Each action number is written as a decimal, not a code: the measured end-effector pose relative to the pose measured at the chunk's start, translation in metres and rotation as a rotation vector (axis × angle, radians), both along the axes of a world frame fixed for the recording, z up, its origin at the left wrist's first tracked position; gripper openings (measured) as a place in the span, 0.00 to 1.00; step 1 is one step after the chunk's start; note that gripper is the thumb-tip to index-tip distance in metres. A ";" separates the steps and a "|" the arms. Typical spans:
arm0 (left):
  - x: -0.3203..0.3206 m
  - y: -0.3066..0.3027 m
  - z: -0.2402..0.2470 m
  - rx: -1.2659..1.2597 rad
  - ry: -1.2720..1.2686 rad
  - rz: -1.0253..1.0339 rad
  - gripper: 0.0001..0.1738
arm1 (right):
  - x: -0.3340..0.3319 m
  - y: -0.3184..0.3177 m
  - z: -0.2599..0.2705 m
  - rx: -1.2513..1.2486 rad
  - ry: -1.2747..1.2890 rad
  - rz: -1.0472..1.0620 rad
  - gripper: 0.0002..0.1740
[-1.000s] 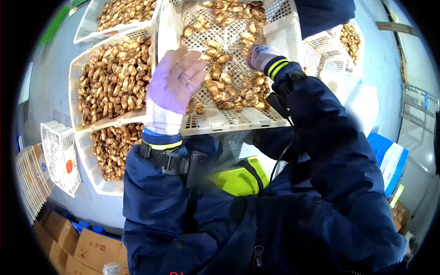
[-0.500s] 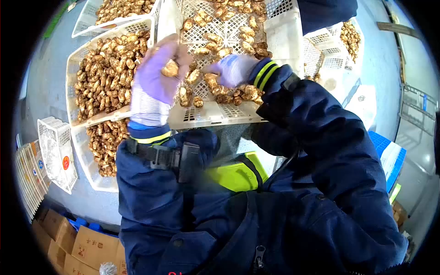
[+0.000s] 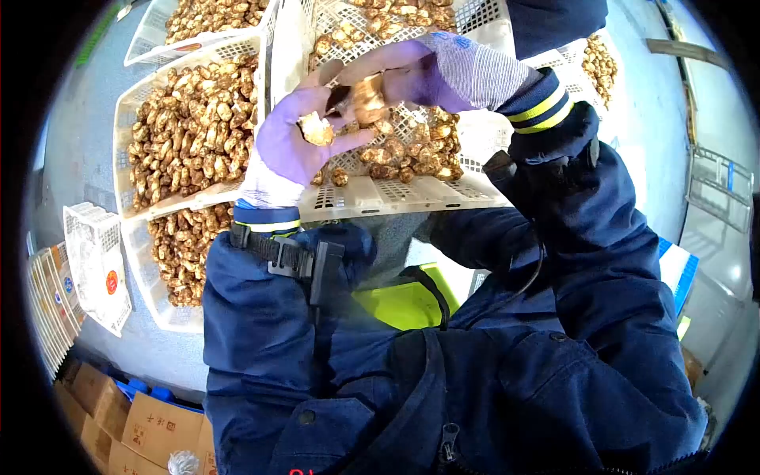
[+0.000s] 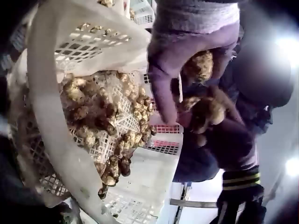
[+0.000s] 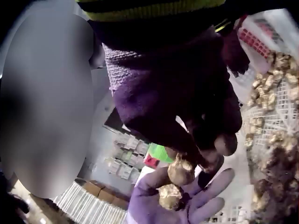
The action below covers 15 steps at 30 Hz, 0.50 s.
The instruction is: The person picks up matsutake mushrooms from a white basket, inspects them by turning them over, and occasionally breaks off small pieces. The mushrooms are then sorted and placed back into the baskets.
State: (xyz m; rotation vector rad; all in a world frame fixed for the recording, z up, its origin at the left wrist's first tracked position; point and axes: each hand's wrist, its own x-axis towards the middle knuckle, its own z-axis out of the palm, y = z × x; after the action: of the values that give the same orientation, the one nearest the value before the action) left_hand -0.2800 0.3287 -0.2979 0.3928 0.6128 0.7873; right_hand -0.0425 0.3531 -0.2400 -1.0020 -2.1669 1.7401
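Observation:
In the head view my gloved left hand is palm up over the near left part of a white crate, cradling a pale-and-brown tuber in its palm. Beside it, my gloved right hand reaches across and pinches another tuber. The two hands meet above the crate, and in the right wrist view the pinched tuber overlaps the one in the left palm. More tubers lie loose on the crate's lattice floor below.
Crates heaped with tubers stand to the left, with others behind. Another crate with tubers is at the right, near a dark sleeve. Cardboard boxes and a small white basket stand at the lower left.
The left hand, bare a second ago, took a tuber into its palm and moved slightly right. The right hand went from the crate's right side to the tubers, then up beside the left with one.

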 end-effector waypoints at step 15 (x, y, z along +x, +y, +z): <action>-0.033 0.031 0.004 0.036 -0.331 -0.068 0.27 | -0.066 -0.028 -0.137 0.177 -0.834 0.455 0.31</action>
State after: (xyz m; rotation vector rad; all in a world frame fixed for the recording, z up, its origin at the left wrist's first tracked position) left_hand -0.3133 0.3594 -0.2936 0.3057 0.2747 0.7783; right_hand -0.1085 0.3251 -0.3771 -1.4524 -3.2040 1.3573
